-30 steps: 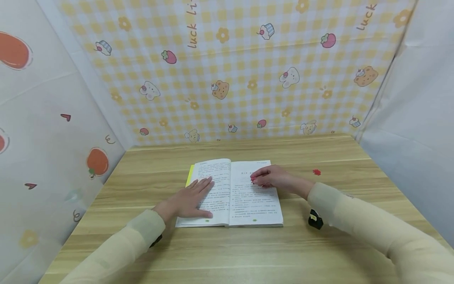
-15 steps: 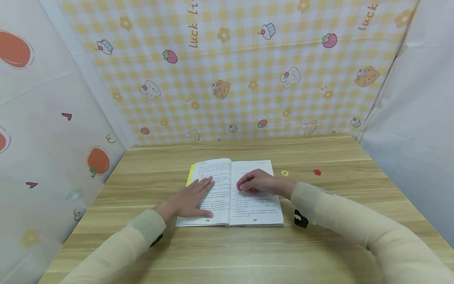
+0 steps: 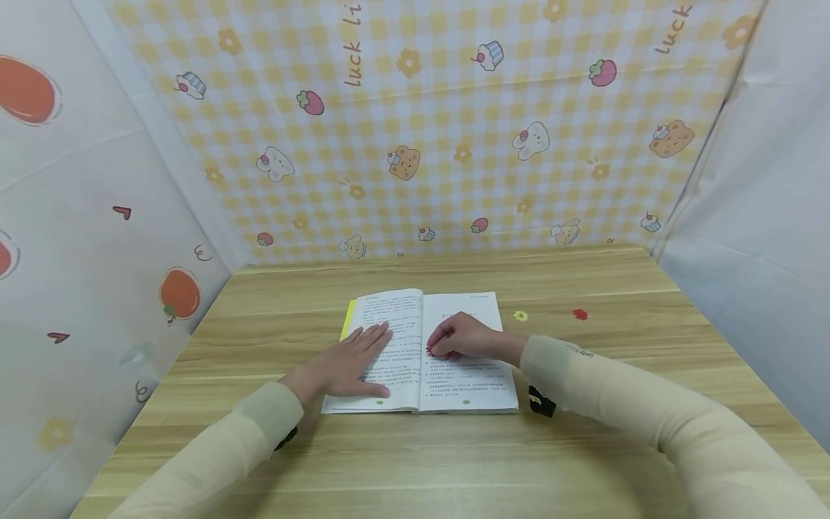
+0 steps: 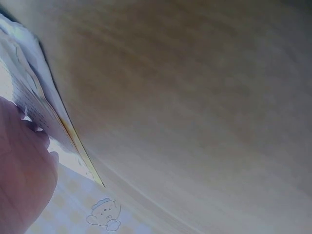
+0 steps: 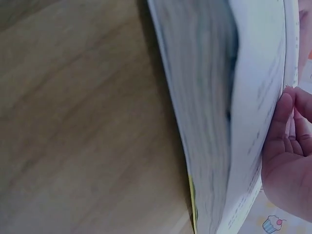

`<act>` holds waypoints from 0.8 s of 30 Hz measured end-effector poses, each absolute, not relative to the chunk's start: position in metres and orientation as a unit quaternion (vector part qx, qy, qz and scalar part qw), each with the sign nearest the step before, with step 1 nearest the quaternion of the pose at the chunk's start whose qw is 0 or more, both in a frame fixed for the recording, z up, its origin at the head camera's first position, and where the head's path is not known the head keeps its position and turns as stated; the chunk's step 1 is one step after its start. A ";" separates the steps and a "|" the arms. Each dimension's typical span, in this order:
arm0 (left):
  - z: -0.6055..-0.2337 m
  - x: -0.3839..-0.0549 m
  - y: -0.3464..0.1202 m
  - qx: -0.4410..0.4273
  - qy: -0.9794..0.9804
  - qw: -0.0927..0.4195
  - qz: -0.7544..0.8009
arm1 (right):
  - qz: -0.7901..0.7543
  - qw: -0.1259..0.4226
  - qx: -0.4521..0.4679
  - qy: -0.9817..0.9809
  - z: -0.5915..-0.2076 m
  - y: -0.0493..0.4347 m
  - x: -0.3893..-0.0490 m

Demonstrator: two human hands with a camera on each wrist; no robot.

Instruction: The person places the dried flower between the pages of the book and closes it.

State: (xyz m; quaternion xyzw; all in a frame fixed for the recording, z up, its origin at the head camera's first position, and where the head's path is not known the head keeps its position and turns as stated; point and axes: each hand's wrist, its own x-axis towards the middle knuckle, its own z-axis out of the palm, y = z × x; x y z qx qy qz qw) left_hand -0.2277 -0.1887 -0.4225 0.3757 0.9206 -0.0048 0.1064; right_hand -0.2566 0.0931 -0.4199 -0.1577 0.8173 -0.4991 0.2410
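Observation:
An open book (image 3: 463,389) with printed pages lies on the table, a yellow edge showing at its left side. My left hand (image 3: 346,364) rests spread on the left page, fingers straight. Over the right page, near the spine, my right hand (image 3: 467,337) pinches a small red flower (image 3: 430,349) between thumb and fingertips; the fingers partly cover it. In the right wrist view the thumb and fingers meet close over the page, beside the thick block of pages (image 5: 204,97). The left wrist view shows part of the left hand (image 4: 24,165) against the book's pages.
To the right of the book, a small yellow flower (image 3: 521,316) and another red flower (image 3: 580,314) lie on the wooden table (image 3: 415,461). A yellow checked cloth (image 3: 447,115) hangs behind the table, with pale sheets at both sides.
My right hand has moved left across the right page toward the spine, carrying the red flower. The yellow flower has come into view behind it. My left hand stays put.

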 end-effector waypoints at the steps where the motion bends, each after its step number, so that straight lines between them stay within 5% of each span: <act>1: -0.423 -0.228 -0.189 0.375 0.921 0.107 -0.005 | -0.492 0.237 -0.159 0.822 -0.420 0.092 -0.256; 24: -0.427 -0.230 -0.189 0.374 0.922 0.105 -0.009 | -0.411 0.178 -0.218 0.867 -0.405 0.105 -0.261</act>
